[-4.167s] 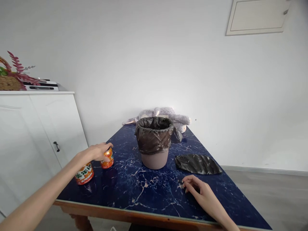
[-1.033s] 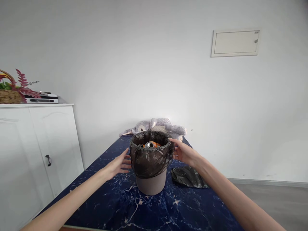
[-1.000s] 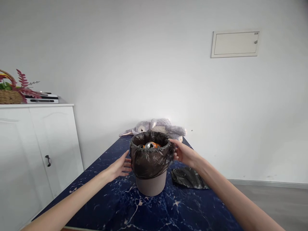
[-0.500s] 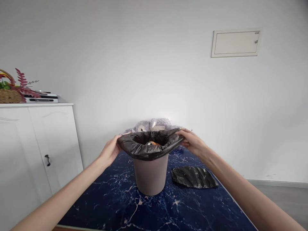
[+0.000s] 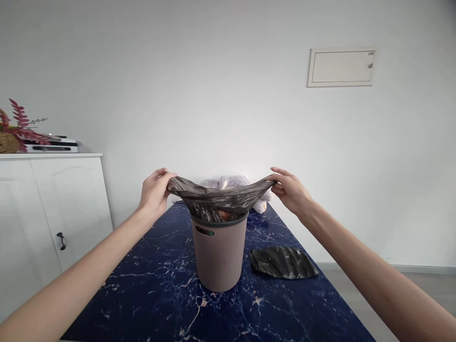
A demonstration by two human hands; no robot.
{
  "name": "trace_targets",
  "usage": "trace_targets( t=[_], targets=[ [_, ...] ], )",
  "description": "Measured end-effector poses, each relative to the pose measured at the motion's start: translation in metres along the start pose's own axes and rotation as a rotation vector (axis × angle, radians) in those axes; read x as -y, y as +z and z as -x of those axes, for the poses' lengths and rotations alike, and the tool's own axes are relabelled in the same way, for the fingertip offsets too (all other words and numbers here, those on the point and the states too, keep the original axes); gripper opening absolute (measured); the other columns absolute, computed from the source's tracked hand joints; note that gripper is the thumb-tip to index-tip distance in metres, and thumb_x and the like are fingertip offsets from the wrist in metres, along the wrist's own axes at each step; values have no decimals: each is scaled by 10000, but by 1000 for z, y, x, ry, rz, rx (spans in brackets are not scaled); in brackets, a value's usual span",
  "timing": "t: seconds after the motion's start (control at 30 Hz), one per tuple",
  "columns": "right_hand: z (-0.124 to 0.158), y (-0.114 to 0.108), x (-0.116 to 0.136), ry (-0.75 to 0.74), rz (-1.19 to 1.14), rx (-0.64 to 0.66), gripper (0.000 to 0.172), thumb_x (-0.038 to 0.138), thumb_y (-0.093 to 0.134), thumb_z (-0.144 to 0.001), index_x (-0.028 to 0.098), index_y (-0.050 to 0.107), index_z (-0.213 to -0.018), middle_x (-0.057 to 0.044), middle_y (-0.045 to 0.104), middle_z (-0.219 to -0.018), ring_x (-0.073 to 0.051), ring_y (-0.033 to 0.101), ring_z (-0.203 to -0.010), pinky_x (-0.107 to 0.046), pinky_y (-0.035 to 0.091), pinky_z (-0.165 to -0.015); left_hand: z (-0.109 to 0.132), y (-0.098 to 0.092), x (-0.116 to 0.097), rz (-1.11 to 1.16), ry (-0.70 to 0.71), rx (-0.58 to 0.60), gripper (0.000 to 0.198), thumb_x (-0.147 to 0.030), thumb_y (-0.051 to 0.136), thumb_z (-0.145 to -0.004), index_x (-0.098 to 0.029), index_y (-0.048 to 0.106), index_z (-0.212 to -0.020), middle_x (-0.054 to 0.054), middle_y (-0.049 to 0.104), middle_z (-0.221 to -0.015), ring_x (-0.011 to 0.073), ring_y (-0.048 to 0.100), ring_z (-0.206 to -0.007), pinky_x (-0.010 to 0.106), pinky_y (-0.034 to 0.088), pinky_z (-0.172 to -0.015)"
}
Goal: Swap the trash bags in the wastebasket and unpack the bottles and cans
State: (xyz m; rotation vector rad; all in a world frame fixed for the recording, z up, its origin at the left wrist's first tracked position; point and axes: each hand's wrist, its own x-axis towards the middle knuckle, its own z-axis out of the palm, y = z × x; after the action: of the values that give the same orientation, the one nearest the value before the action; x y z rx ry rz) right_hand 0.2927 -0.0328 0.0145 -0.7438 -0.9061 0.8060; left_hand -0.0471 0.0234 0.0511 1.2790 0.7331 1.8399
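A small grey-brown waste bin (image 5: 219, 256) stands in the middle of the dark blue marbled table (image 5: 160, 294). Its black bin bag (image 5: 221, 197) is lifted off the rim and stretched wide above it. My left hand (image 5: 154, 192) pinches the bag's left edge, and my right hand (image 5: 290, 190) pinches the right edge, both held above the bin's top. A bit of an orange can shows through the bag's mouth.
A folded black bag (image 5: 281, 262) lies on the table right of the bin. A grey plush toy (image 5: 233, 183) lies at the far end against the wall. A white cabinet (image 5: 50, 209) with a basket stands at the left.
Both hands took the bag's edges off the bin's rim and raised them, pulling the bag outwards and up. Earlier, my left hand held an orange can beside the bin; cans now lie inside.
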Motion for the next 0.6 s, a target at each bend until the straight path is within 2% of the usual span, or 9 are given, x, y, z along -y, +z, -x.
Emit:
trace_targets(
  t=[0.13,0.23,0.33,0.43,0.5,0.6],
  targets=[
    [6,-9,2,-57,-14,-36,477,132,819,-601,215,631,-1031,85,473,-671,-57,276,-510,-199,238,-416,5,-9,-6,-79,80,-19,405,-214,865,-537,-204,627,-864,-40,586,-739,104,507,-631,203,320,-473],
    [21,-19,2,-93,21,-48,479,184,873,-614,221,646,-1034,75,510,-710,-53,307,-520,-203,250,-433,18,-19,-12,-171,145,38,372,-269,871,-599,-220,609,-859,-27,574,-772,117,506,-637,212,332,-471],
    [46,-33,5,-146,253,-47,464,366,932,-670,232,673,-1031,57,551,-766,-58,394,-513,-230,286,-455,40,-32,-20,-357,237,135,322,-359,860,-687,-238,604,-839,-11,571,-826,142,540,-677,232,409,-526],
    [70,-49,9,-174,500,-65,524,575,907,-716,240,674,-1045,27,600,-833,-75,467,-499,-256,311,-454,65,-46,-27,-543,323,181,298,-451,829,-758,-255,621,-846,-4,560,-812,171,561,-726,253,461,-622],
    [80,-57,10,-146,602,-63,578,644,887,-714,238,663,-1059,14,618,-828,-93,496,-494,-261,321,-439,78,-53,-31,-640,360,208,298,-496,801,-796,-262,624,-855,-4,563,-795,175,557,-712,267,472,-651],
    [88,-65,7,-25,709,7,613,661,890,-694,240,640,-1064,13,637,-791,-120,521,-492,-264,320,-423,87,-59,-35,-690,351,249,315,-517,791,-808,-271,613,-893,-19,558,-761,158,547,-643,268,467,-608]
  ],
)
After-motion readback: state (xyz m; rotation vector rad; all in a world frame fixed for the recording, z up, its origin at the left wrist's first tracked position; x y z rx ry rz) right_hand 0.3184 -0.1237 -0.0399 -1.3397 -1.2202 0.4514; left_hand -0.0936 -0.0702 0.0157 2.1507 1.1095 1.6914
